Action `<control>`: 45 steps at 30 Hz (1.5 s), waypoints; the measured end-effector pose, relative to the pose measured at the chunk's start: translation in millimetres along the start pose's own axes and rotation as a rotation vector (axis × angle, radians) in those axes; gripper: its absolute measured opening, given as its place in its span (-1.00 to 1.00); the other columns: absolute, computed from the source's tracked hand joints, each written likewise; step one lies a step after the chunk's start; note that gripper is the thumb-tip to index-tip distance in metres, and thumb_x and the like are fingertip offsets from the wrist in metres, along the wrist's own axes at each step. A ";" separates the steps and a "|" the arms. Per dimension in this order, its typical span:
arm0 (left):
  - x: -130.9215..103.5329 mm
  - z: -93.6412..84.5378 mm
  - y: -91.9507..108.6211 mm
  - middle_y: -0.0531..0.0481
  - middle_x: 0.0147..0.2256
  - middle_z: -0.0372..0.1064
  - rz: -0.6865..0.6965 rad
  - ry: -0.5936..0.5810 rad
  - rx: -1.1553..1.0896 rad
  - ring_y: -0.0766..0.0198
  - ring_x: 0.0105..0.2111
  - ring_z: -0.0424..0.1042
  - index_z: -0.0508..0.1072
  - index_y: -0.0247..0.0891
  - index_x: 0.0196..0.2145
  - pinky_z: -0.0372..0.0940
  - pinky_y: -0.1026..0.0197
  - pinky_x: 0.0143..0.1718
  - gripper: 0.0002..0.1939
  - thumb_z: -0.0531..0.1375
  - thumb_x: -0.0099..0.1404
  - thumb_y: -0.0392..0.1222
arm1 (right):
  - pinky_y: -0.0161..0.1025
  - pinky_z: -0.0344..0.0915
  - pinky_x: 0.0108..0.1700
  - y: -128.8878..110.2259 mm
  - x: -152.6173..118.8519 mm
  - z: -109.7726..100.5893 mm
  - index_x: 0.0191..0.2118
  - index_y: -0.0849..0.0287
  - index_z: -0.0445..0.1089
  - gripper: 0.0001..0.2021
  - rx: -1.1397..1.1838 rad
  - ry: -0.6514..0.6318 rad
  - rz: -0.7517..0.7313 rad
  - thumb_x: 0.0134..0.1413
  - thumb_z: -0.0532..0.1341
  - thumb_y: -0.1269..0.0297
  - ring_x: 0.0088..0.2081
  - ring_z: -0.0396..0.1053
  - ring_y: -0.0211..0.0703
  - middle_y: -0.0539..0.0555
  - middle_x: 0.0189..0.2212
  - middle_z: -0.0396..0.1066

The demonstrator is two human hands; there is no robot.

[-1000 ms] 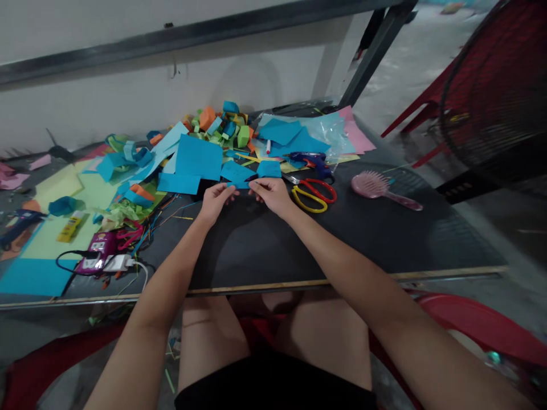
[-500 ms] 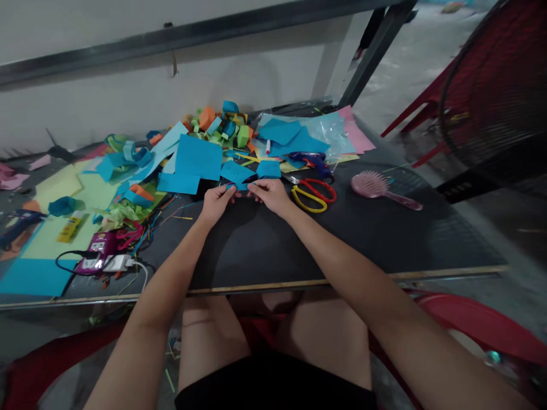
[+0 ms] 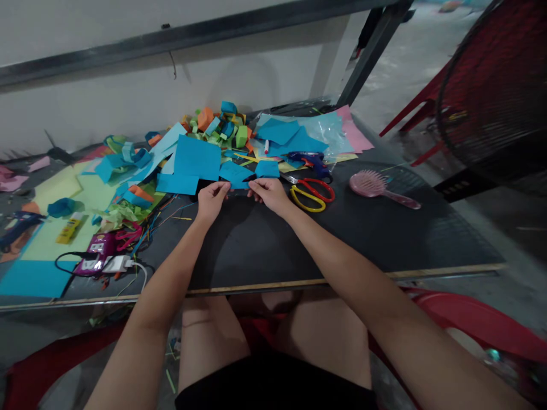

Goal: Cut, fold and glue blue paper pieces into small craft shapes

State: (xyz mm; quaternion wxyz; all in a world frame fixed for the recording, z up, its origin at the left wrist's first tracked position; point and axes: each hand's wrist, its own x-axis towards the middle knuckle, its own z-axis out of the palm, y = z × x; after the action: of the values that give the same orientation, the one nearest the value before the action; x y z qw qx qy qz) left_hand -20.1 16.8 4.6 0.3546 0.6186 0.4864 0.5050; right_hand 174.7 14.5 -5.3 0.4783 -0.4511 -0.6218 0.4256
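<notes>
A small piece of blue paper (image 3: 239,185) is stretched between my two hands, over the dark table. My left hand (image 3: 212,199) pinches its left end between thumb and fingers. At its right end my right hand (image 3: 269,192) pinches it too. Just beyond my hands lie two more blue paper pieces, one in the middle (image 3: 234,171) and one to the right (image 3: 268,168). Scissors with red and yellow handles (image 3: 308,194) rest to the right of my right hand. A larger blue sheet (image 3: 198,157) is behind my left hand.
Folded coloured paper pieces (image 3: 222,125) are heaped by the wall. A pink hairbrush (image 3: 370,184) and a dark blue tool (image 3: 314,162) lie right. At left are a purple power strip (image 3: 99,250), yellow glue box (image 3: 69,228) and cables. A fan (image 3: 496,85) stands right.
My left hand has shifted slightly left, and the gap between my hands is wider, with more of the blue piece showing. My right hand has barely moved.
</notes>
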 end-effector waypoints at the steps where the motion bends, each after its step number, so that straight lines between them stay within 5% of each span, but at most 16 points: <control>1: -0.2 0.1 0.4 0.01 -0.50 0.45 0.003 0.002 0.002 0.39 -0.57 0.30 0.56 -0.27 -0.39 0.22 0.31 -0.49 -0.68 0.24 0.17 0.07 | -0.33 0.10 -0.56 -0.4 0.0 -0.2 -0.54 0.20 0.42 -0.49 0.001 -0.003 -0.005 0.03 0.18 -0.22 -0.63 0.19 -0.33 -0.01 -0.70 0.28; 18: -4.8 -2.5 2.0 -0.04 -0.51 0.49 0.060 0.014 0.060 0.33 -0.55 0.35 0.62 -0.30 -0.36 0.27 0.26 -0.46 -0.65 0.25 0.17 0.07 | -0.35 0.10 -0.60 -6.6 -1.4 1.1 -0.57 0.18 0.35 -0.45 0.051 -0.003 0.023 -0.08 0.20 -0.30 -0.64 0.20 -0.34 0.00 -0.67 0.29; 24: -8.7 -2.4 6.1 -0.11 -0.10 0.51 0.311 -0.062 0.449 0.16 -0.17 0.46 0.49 -0.12 0.02 0.34 0.13 -0.09 -0.56 0.32 0.15 -0.13 | -0.35 0.13 -0.58 -1.4 -1.1 1.4 -0.56 0.18 0.36 -0.49 -0.010 0.035 0.043 -0.02 0.20 -0.24 -0.64 0.22 -0.33 0.00 -0.65 0.33; 29: -10.2 -3.2 6.0 -0.14 -0.13 0.52 0.445 -0.075 0.560 0.09 -0.08 0.45 0.56 -0.15 -0.12 0.30 0.04 0.00 -0.77 0.22 0.28 -0.12 | -0.36 0.13 -0.57 -1.0 -1.6 2.0 -0.57 0.18 0.38 -0.46 0.005 0.002 0.037 -0.03 0.19 -0.28 -0.62 0.24 -0.33 0.02 -0.65 0.34; 39: -8.0 -2.4 7.1 -0.10 -0.24 0.51 0.352 -0.056 0.452 0.22 -0.29 0.42 0.55 -0.19 -0.16 0.34 0.18 -0.22 -0.79 0.28 0.22 -0.19 | -0.35 0.12 -0.63 -6.6 -0.7 2.8 -0.58 0.20 0.37 -0.32 0.160 0.004 0.100 -0.12 0.10 -0.45 -0.63 0.24 -0.33 0.11 -0.58 0.42; 45: -9.4 -0.8 11.5 -0.09 -0.23 0.48 0.246 -0.028 0.350 0.27 -0.29 0.42 0.53 -0.20 -0.17 0.33 0.24 -0.24 -0.79 0.26 0.22 -0.16 | -0.37 0.10 -0.63 -5.1 0.8 4.0 -0.52 0.22 0.43 -0.44 0.167 -0.004 0.108 -0.07 0.17 -0.28 -0.64 0.23 -0.35 0.07 -0.60 0.41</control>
State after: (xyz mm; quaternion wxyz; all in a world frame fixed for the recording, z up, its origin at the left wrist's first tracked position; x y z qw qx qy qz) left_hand -18.2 4.6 12.9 0.1840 0.7324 0.4824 0.4438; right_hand 169.9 13.8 -0.9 0.4895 -0.4416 -0.5599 0.5019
